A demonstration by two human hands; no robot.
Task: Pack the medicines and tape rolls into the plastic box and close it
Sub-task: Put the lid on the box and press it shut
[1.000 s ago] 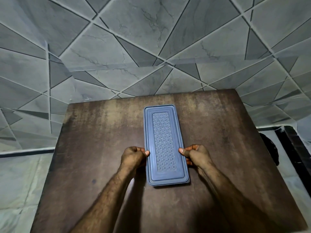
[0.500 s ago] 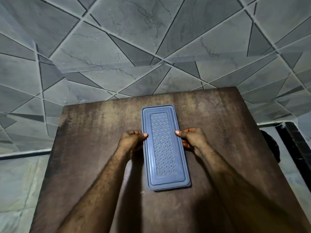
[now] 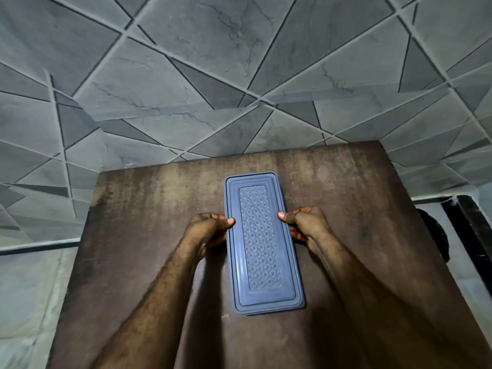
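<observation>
A long rectangular blue-grey plastic box [image 3: 262, 242] with a stepped rim and embossed lid panel lies closed at the centre of the frame, its length running away from the viewer, on a worn dark brown wooden tabletop [image 3: 149, 235]. The left hand [image 3: 206, 230] grips its left long edge and the right hand [image 3: 306, 225] its right, thumbs on the lid rim and fingers curled under the sides. Bare tabletop lies open on both sides and beyond the far end. Grey geometric wall tiles [image 3: 213, 75] border the table's far edge.
</observation>
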